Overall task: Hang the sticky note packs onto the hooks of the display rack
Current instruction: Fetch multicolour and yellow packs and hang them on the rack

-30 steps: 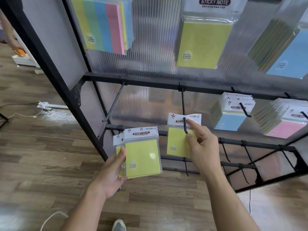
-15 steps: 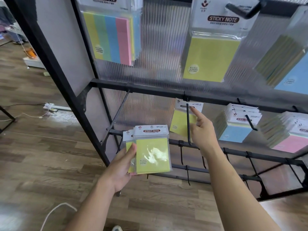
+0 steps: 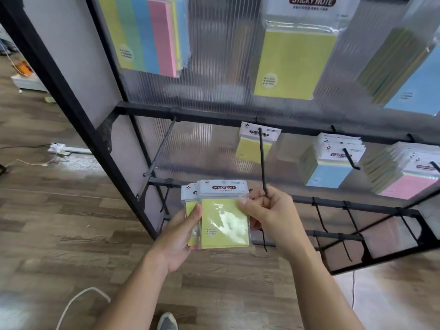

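Stack of yellow sticky note packs (image 3: 223,234) gripped in left hand (image 3: 181,236) just below hook (image 3: 262,158) tip; right hand (image 3: 271,210) pinches front pack (image 3: 221,189) by its corner, presumably to lift it onto that hook.

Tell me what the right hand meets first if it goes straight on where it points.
The front yellow pack: the right hand points left, thumb seemingly at its right edge, though depth is unclear.

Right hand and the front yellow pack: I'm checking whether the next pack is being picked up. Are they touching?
Touching. The head view shows the right hand pinching the front yellow pack, its thumb lying on the pack's front at the upper right edge.
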`<action>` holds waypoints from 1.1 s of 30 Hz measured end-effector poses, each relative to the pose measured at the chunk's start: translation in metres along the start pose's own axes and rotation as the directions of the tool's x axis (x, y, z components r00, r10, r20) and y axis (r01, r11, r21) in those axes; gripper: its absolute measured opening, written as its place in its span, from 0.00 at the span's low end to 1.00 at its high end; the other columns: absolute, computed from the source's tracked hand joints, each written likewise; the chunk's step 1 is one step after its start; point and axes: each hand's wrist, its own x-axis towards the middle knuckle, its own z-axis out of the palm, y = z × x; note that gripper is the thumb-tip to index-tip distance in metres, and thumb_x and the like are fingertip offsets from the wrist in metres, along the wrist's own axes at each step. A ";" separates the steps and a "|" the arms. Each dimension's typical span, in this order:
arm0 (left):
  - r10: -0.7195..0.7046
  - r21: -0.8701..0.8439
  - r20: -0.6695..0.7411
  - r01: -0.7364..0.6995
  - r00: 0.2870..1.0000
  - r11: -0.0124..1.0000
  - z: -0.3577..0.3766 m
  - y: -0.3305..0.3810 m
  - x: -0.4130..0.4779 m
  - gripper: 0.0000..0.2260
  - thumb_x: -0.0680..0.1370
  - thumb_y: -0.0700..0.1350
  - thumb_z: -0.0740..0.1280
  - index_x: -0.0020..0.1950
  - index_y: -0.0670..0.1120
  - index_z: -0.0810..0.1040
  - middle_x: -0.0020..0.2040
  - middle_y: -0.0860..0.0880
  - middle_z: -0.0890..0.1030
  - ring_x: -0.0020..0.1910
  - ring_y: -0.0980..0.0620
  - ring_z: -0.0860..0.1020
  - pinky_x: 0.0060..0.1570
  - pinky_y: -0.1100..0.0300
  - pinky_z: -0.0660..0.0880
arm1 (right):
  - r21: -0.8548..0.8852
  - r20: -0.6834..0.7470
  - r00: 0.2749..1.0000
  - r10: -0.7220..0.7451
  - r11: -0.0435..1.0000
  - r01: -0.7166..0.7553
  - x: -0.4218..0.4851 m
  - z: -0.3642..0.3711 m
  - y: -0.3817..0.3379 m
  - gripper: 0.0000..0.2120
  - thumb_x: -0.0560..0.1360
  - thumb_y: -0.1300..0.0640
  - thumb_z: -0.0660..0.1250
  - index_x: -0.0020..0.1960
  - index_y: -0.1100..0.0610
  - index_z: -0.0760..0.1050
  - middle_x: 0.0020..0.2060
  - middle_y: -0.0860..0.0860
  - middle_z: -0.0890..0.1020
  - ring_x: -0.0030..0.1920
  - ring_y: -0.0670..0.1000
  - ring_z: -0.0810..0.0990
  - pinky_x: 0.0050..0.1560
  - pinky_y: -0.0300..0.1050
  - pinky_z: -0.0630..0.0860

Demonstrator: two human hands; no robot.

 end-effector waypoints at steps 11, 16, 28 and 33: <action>-0.058 -0.082 -0.034 0.056 0.998 0.995 -0.005 -0.014 -0.007 0.23 0.69 0.56 0.64 0.62 0.50 0.77 0.52 0.47 0.86 0.46 0.51 0.85 0.34 0.58 0.80 | 0.103 -0.092 0.990 -0.102 0.988 0.112 -0.031 -0.003 0.011 0.11 0.73 0.72 0.68 0.44 0.60 0.68 0.28 0.48 0.75 0.27 0.45 0.71 0.28 0.36 0.69; -0.082 -0.066 -0.021 0.081 0.996 0.995 0.000 -0.015 -0.009 0.26 0.69 0.56 0.64 0.66 0.50 0.75 0.58 0.47 0.84 0.55 0.47 0.82 0.43 0.53 0.80 | 0.166 -0.068 0.981 -0.180 0.968 0.189 -0.043 -0.006 0.009 0.15 0.68 0.67 0.69 0.46 0.52 0.69 0.34 0.58 0.73 0.32 0.53 0.65 0.31 0.39 0.67; -0.090 -0.040 -0.041 0.088 0.995 0.995 0.007 -0.020 -0.017 0.19 0.71 0.56 0.64 0.60 0.54 0.77 0.55 0.51 0.85 0.48 0.54 0.84 0.34 0.61 0.79 | 0.020 -0.167 0.932 -0.323 0.944 0.330 -0.052 -0.015 0.013 0.18 0.69 0.66 0.67 0.55 0.51 0.79 0.31 0.41 0.72 0.31 0.42 0.68 0.33 0.35 0.68; -0.099 -0.047 -0.088 0.095 0.991 0.994 0.004 -0.019 -0.016 0.22 0.68 0.56 0.66 0.61 0.53 0.77 0.56 0.49 0.84 0.53 0.49 0.82 0.33 0.60 0.78 | -0.026 -0.265 0.921 -0.286 0.957 0.290 -0.048 -0.014 0.016 0.22 0.74 0.73 0.66 0.53 0.47 0.79 0.29 0.44 0.70 0.31 0.43 0.66 0.33 0.35 0.66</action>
